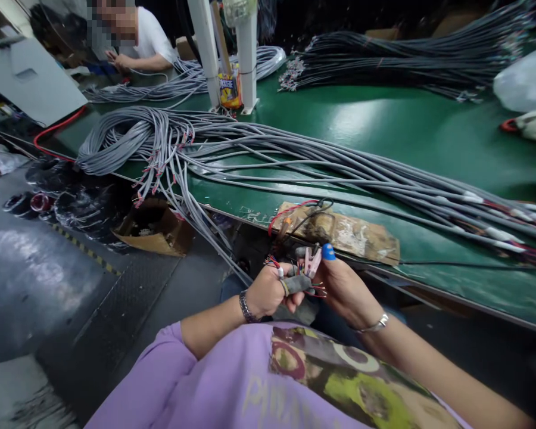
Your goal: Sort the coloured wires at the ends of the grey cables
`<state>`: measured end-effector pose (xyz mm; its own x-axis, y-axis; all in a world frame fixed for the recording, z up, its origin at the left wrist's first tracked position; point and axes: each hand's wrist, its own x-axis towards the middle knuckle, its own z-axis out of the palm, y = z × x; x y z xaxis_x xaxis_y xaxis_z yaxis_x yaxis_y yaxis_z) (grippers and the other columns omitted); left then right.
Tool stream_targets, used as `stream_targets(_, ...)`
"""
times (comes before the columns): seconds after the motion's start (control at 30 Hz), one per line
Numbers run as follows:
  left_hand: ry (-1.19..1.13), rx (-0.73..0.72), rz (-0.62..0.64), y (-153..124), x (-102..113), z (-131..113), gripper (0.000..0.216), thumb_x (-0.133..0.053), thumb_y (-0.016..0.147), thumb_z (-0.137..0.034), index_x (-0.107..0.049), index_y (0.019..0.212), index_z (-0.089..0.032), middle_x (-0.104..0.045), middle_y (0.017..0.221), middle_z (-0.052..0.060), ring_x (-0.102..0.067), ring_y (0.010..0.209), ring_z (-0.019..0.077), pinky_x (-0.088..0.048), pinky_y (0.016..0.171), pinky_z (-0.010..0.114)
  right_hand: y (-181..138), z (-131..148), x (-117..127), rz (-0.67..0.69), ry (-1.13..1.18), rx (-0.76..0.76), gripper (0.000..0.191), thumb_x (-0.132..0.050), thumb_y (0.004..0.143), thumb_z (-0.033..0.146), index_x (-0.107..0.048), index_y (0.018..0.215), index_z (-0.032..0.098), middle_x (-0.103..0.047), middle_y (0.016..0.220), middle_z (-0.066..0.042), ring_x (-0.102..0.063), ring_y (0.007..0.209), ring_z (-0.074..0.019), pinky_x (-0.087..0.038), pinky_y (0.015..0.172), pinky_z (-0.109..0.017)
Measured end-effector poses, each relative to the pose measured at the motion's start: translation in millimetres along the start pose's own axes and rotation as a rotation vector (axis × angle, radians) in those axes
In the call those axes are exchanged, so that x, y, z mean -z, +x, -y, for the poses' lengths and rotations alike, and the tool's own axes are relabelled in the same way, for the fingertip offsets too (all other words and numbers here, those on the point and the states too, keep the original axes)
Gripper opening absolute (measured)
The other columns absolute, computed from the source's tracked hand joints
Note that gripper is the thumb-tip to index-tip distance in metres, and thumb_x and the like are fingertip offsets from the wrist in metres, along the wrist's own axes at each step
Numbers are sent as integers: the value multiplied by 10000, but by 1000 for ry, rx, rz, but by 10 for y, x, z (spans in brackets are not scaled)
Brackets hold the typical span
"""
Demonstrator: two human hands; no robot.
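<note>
My left hand [270, 290], with grey covers on its fingers and a dark bracelet at the wrist, is closed around a bunch of thin coloured wires [318, 291]. More wire ends and a white sleeve [280, 272] stick out by its thumb side. My right hand [346, 287] has blue tape on the thumb and is pinched on a pale pink clip-like piece [312, 262], right against the wires. Its exact kind is hard to make out, and the fingers behind it are hidden. Both hands meet in front of the bench edge.
Long grey cables [268, 140] lie across the green bench [361, 128]. A taped cardboard-covered piece [339, 232] sits at its edge. Black cable bundles [384, 62] lie at the back, beyond white posts [249, 59]. A co-worker [154, 42] sits at far left; a cardboard box [154, 229] stands below.
</note>
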<state>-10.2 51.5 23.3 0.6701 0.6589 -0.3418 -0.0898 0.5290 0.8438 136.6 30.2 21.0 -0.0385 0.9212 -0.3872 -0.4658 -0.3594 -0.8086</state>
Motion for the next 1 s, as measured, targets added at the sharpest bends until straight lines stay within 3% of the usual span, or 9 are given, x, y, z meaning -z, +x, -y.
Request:
stream_targets(0.13,5,-44,-40,-29,-50,54,461,-715,663,-552,-525,652,-131,-531,480,-33,-437,322,53,-303,321,171,7,7,-17,-31,49,6,522,-584,723,702,-681,777,192,-690,648,-71,-607,539,-203,-402,442,-297)
stream_targets(0.33,15,-21,-118,-66,-123,79,481,-719,637,-573,-520,641,-135,-523,469,-37,-424,311,49,-284,313,169,20,-11,24,10,43,22,544,-546,740,718,-664,838,196,-683,687,-81,-646,690,-248,-472,556,-335)
stream_targets(0.7,84,-17,-242,-304,-180,101,486,-710,649,-582,-512,673,-138,-571,521,-10,-506,366,72,-315,342,167,-27,-50,170,200,167,-135,530,-568,715,726,-650,787,207,-636,712,-31,-550,569,-130,-473,539,-253)
stream_targets(0.87,167,-67,-345,-378,-223,112,486,-692,662,-593,-534,740,-140,-584,547,-10,-539,392,80,-319,355,155,-13,-22,212,213,172,-185,509,-672,660,677,-690,831,197,-637,741,-36,-539,575,-131,-492,550,-259)
stream_targets(1.0,174,-121,-398,-362,-310,97,471,-678,682,-590,-519,737,-150,-566,532,-25,-524,381,77,-343,358,161,-16,32,197,200,137,-115,343,-734,700,515,-683,805,193,-614,717,-16,-512,584,-119,-479,553,-235)
